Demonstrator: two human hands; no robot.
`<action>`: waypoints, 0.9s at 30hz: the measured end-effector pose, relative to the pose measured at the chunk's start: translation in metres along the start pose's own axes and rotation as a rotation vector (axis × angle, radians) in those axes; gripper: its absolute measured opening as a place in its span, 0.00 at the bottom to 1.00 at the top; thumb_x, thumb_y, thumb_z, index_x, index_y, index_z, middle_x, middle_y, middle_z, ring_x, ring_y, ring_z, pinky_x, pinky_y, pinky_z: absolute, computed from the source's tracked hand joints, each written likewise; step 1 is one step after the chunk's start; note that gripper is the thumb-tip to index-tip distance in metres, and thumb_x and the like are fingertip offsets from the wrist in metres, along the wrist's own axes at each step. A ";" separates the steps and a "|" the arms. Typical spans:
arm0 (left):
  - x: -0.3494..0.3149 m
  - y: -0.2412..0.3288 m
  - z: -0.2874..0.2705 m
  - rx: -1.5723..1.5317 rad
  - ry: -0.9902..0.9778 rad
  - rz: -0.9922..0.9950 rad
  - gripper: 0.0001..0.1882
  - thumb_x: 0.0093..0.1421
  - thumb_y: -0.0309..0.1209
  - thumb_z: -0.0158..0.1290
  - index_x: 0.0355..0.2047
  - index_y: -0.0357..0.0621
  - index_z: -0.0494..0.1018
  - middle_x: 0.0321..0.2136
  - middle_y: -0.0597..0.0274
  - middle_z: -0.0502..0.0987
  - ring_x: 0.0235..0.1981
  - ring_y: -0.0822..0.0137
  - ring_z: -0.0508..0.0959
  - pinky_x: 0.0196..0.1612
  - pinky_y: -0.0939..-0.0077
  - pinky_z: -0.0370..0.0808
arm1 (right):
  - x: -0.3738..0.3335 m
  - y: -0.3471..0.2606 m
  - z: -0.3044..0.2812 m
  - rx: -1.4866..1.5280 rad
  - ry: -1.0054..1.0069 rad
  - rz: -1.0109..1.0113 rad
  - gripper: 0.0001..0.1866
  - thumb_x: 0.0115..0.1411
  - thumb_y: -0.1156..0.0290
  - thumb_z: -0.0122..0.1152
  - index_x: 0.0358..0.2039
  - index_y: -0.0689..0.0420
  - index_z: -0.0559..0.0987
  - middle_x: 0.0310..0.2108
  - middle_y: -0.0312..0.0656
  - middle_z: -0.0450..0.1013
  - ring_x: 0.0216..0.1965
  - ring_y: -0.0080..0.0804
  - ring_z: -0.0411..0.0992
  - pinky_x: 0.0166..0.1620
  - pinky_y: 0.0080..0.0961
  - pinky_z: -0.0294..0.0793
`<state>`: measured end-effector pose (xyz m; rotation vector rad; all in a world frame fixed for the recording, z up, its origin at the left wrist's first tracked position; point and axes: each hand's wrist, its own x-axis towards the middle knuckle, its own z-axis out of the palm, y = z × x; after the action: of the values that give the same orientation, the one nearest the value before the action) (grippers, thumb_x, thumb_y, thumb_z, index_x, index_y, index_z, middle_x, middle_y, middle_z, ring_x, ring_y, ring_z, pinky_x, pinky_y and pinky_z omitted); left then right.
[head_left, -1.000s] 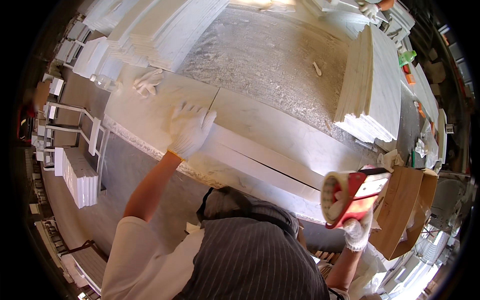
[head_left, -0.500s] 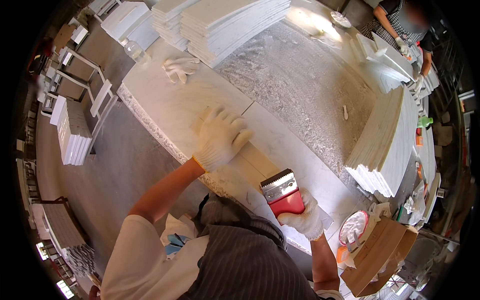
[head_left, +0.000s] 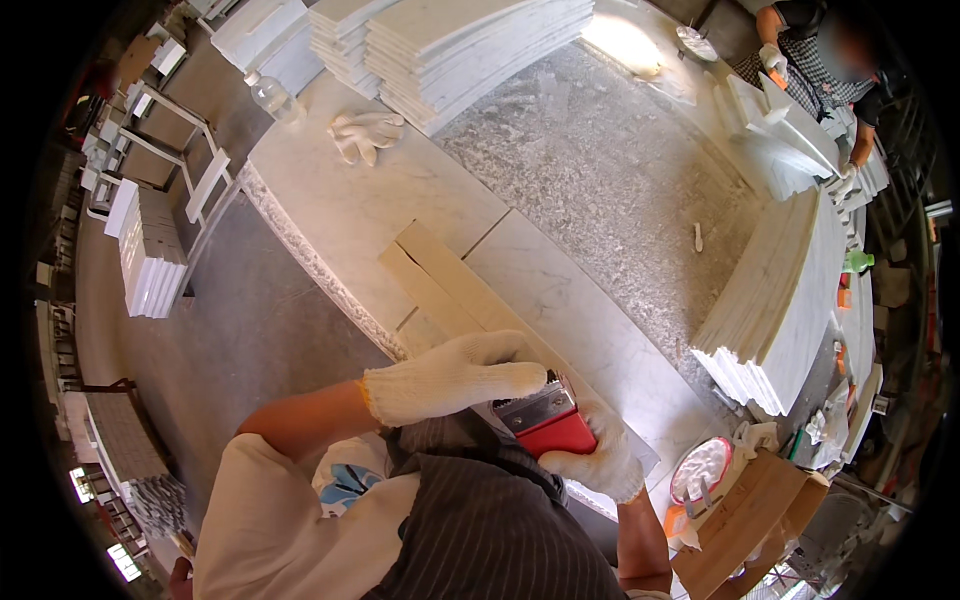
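My right hand (head_left: 600,462), in a white knit glove, grips a red tape dispenser (head_left: 557,432) with a metal front and a toothed cutter edge. My gloved left hand (head_left: 455,375) reaches across with its fingers stretched out, the tips at the dispenser's cutter edge. Whether they touch the tape end cannot be made out. Beyond both hands, a flat tan strip (head_left: 440,268) with a dark line along it lies on the pale marble slab (head_left: 540,270). Part of it is hidden behind my left hand.
Stacked marble slabs (head_left: 470,50) stand at the far side, more (head_left: 775,300) at the right. A bottle (head_left: 268,95) and loose gloves (head_left: 365,133) lie far left. Near right are a bowl of white paste (head_left: 702,468) and a cardboard box (head_left: 745,520). A co-worker (head_left: 820,80) handles slabs far right.
My left hand has come off the tan strip and moved nearer to me, to the dispenser. The dispenser has shifted slightly left and nearer in my right hand. The co-worker's hands have moved.
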<state>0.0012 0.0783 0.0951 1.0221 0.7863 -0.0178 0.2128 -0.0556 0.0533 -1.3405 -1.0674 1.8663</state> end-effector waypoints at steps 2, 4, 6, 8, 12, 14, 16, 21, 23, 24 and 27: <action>0.001 -0.008 -0.001 -0.094 0.027 0.003 0.15 0.67 0.39 0.51 0.43 0.39 0.74 0.40 0.65 0.76 0.42 0.79 0.72 0.46 0.78 0.70 | 0.000 -0.008 0.002 -0.027 0.011 0.028 0.20 0.48 0.70 0.75 0.42 0.60 0.79 0.35 0.36 0.77 0.37 0.21 0.73 0.44 0.23 0.72; 0.002 -0.015 -0.002 -0.142 0.068 -0.002 0.13 0.67 0.37 0.50 0.41 0.39 0.75 0.37 0.66 0.77 0.38 0.79 0.73 0.43 0.79 0.71 | 0.001 -0.007 0.001 -0.070 0.028 0.045 0.21 0.48 0.69 0.75 0.42 0.60 0.79 0.35 0.36 0.76 0.37 0.22 0.73 0.43 0.23 0.73; 0.006 -0.017 0.001 -0.181 0.148 0.012 0.12 0.66 0.34 0.50 0.38 0.38 0.77 0.33 0.66 0.78 0.35 0.78 0.74 0.40 0.79 0.72 | 0.000 0.000 -0.001 -0.130 0.048 0.050 0.22 0.48 0.67 0.75 0.42 0.60 0.78 0.35 0.37 0.76 0.37 0.22 0.73 0.43 0.24 0.73; 0.009 -0.020 0.003 -0.121 0.235 0.039 0.11 0.66 0.32 0.50 0.36 0.37 0.77 0.32 0.65 0.78 0.34 0.77 0.74 0.40 0.79 0.72 | 0.003 -0.009 0.001 -0.142 0.090 0.005 0.23 0.46 0.68 0.77 0.42 0.61 0.78 0.32 0.35 0.76 0.33 0.19 0.72 0.39 0.21 0.73; 0.008 -0.025 0.004 0.032 0.381 0.100 0.10 0.65 0.31 0.49 0.36 0.37 0.77 0.31 0.65 0.76 0.36 0.76 0.74 0.41 0.78 0.71 | 0.007 -0.002 -0.006 -0.187 0.031 0.032 0.27 0.47 0.69 0.76 0.46 0.63 0.74 0.32 0.37 0.76 0.31 0.20 0.73 0.36 0.21 0.74; 0.008 -0.023 0.002 0.019 0.447 0.112 0.11 0.64 0.30 0.49 0.33 0.36 0.77 0.30 0.64 0.76 0.34 0.75 0.74 0.40 0.78 0.72 | 0.008 0.001 -0.008 -0.200 0.038 0.020 0.28 0.48 0.70 0.75 0.47 0.64 0.72 0.32 0.39 0.76 0.30 0.22 0.74 0.35 0.21 0.75; 0.005 -0.016 0.002 -0.005 0.524 0.115 0.12 0.62 0.30 0.48 0.30 0.35 0.78 0.27 0.63 0.77 0.30 0.75 0.74 0.36 0.78 0.72 | 0.011 0.001 -0.009 -0.206 0.035 0.002 0.29 0.49 0.71 0.75 0.48 0.65 0.71 0.32 0.41 0.76 0.30 0.23 0.75 0.34 0.22 0.76; -0.014 0.009 -0.095 0.063 1.069 0.400 0.11 0.64 0.35 0.49 0.28 0.42 0.74 0.26 0.68 0.74 0.30 0.77 0.72 0.40 0.82 0.69 | 0.011 -0.005 -0.020 -0.255 0.025 0.033 0.27 0.49 0.72 0.73 0.47 0.67 0.71 0.31 0.43 0.77 0.29 0.23 0.75 0.31 0.23 0.76; -0.018 0.006 -0.141 0.083 1.089 0.336 0.13 0.65 0.37 0.49 0.30 0.40 0.74 0.25 0.68 0.73 0.28 0.77 0.71 0.37 0.82 0.69 | 0.013 -0.009 -0.016 -0.255 0.046 0.059 0.27 0.49 0.71 0.73 0.46 0.67 0.71 0.31 0.43 0.77 0.29 0.23 0.75 0.31 0.23 0.76; -0.016 -0.003 -0.155 0.063 1.082 0.309 0.14 0.65 0.38 0.49 0.30 0.40 0.74 0.25 0.69 0.73 0.28 0.77 0.71 0.36 0.82 0.69 | 0.020 -0.014 -0.012 -0.246 0.057 0.095 0.27 0.49 0.70 0.73 0.46 0.67 0.71 0.31 0.44 0.77 0.29 0.24 0.75 0.31 0.24 0.76; -0.006 -0.032 -0.187 0.032 1.043 0.241 0.14 0.65 0.39 0.50 0.31 0.40 0.74 0.23 0.70 0.72 0.25 0.78 0.70 0.32 0.82 0.68 | 0.030 -0.051 0.003 -0.206 0.131 0.249 0.26 0.49 0.66 0.72 0.44 0.67 0.72 0.31 0.45 0.77 0.30 0.26 0.75 0.32 0.25 0.76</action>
<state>-0.1221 0.2025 0.0227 1.1320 1.5907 0.7638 0.2013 -0.0060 0.0837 -1.7603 -1.0884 1.8491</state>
